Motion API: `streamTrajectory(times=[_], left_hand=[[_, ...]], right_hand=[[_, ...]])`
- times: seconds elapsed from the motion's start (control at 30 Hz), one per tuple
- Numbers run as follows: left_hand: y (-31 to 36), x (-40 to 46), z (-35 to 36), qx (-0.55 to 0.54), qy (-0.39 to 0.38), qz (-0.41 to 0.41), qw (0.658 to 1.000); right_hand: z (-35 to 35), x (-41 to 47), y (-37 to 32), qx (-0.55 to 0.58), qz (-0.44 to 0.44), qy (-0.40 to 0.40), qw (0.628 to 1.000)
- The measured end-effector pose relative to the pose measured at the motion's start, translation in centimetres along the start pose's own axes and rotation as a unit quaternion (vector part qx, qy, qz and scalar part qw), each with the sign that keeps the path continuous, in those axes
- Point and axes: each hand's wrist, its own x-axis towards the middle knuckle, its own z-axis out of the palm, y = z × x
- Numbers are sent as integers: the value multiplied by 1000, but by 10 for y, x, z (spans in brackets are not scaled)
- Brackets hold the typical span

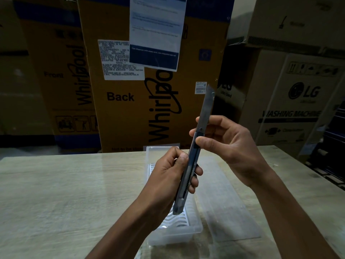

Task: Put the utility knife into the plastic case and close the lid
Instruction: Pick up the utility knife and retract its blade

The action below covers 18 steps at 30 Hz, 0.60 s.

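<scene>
I hold a slim grey utility knife (193,157) upright and tilted, its long blade (206,105) pushed far out toward the upper right. My left hand (168,176) grips the lower handle, thumb near the slider. My right hand (224,144) pinches the knife where the blade leaves the handle. Below the hands, a clear plastic case (179,230) lies open on the table with a wavy ribbed floor. Its flat transparent lid (225,208) lies on the table just right of the case.
The pale wood-grain table (65,193) spreads to the left and right. Large cardboard appliance boxes (130,90) stand behind the far edge, with more boxes (298,101) at the right. A dark rack (334,146) sits beyond the right edge.
</scene>
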Motion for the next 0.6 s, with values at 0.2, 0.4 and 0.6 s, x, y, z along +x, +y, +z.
streamTrajectory(times=[0.2,0.4,0.6], left_hand=[[0,-1,-1,6,0,6,1000],[1,0,-1,1,8,14,1000],[2,-1,-2,-17,14,24,999]], right_hand=[[1,0,-1,-2,0,0,1000],[6,-1,0,-11,0,-6,1000],[13,-2,1,-10,4,-24,1000]])
